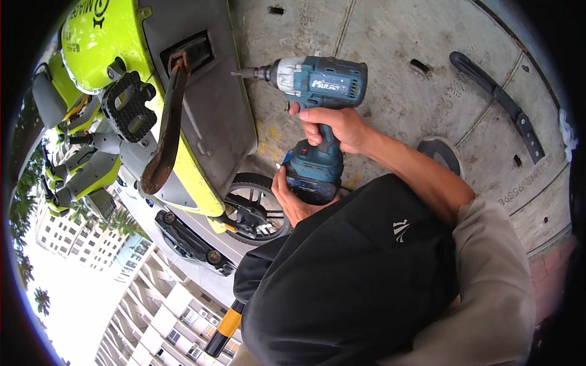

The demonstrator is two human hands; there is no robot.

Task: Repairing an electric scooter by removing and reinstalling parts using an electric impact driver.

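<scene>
A teal and grey cordless impact driver [326,82] lies across both my hands, its bit end toward the grey panel [207,110] of a yellow-green electric bike [110,43]. My right hand [336,125] is closed round its handle, a finger near the trigger. Lower down, my left hand [296,198] curls round the dark battery [314,183] at the driver's base. The bit [238,73] sticks out of the chuck, apart from the panel's edge. Left of the driver, a rusty metal arm [171,122] comes out of a slot in the panel.
A black pedal [129,107] and a spoked wheel [259,207] belong to the bike. On the concrete at right lies a long curved black bar with holes [500,100]. A shoe [441,154] rests nearby. Black cloth [360,262] fills the lower middle. More bikes stand at left.
</scene>
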